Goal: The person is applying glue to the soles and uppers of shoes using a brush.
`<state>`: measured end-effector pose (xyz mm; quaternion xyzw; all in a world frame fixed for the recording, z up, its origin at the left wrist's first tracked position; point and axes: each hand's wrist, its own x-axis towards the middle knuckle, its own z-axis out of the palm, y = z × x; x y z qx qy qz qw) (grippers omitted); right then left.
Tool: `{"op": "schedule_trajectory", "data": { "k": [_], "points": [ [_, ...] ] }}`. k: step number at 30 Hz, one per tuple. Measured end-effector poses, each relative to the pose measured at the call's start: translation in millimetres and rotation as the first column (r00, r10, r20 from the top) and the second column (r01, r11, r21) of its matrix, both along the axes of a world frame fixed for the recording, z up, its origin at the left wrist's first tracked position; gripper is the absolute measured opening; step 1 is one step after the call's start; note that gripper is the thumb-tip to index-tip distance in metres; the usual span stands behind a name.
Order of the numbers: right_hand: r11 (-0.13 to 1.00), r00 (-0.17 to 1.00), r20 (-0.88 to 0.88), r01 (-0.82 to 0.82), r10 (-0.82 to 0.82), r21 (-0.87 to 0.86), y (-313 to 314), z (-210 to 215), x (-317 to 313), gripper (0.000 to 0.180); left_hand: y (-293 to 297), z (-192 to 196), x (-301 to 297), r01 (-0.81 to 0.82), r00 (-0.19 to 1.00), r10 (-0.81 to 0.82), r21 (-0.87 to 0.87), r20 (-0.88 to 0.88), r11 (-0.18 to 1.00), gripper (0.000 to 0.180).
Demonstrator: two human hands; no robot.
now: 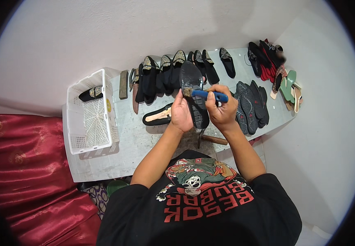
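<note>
My left hand (181, 112) holds a black shoe (198, 111) up over the table with its underside turned toward me. The front part of that underside looks dark and glossy. My right hand (223, 107) is closed around the blue handle of a brush (210, 96), whose bristles touch the middle of the shoe's underside. Below my left hand lies another black shoe (157, 116) with a pale tan filling in its opening. Close to my right hand several black soles (249, 104) lie side by side, some with small red marks.
Black shoes with glittery gold uppers (149, 78) line the table's back edge. At left stands a white plastic basket (114, 117) holding one shoe. A wooden block (123, 85), a hammer (214, 140), red-lined shoes (263, 59) and green heeled pieces (288, 84) also lie there.
</note>
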<state>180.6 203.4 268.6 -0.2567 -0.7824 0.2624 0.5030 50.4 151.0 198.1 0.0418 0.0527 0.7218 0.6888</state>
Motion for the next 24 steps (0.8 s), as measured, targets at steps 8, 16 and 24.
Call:
{"op": "schedule_trajectory", "data": {
  "k": [8,16,24],
  "points": [
    [0.99,0.998,-0.006,-0.067,0.066,-0.122,-21.5,-1.9,34.8,0.011,6.0,-0.8,-11.7,-0.073,0.996,0.079,0.108,-0.049,0.991,0.059],
    [0.906,0.903,-0.349,0.093,-0.251,-0.412,48.2,-57.5,52.9,0.015,0.6,-10.0,-34.3,-0.118,0.992,0.124,0.158,-0.028,0.98,0.057],
    [0.891,0.942,0.255,0.298,-0.217,-0.342,97.6,-208.6,41.8,0.027,-13.7,2.6,-38.1,-0.195,0.964,0.203,0.062,-0.172,0.979,0.07]
  ]
}}
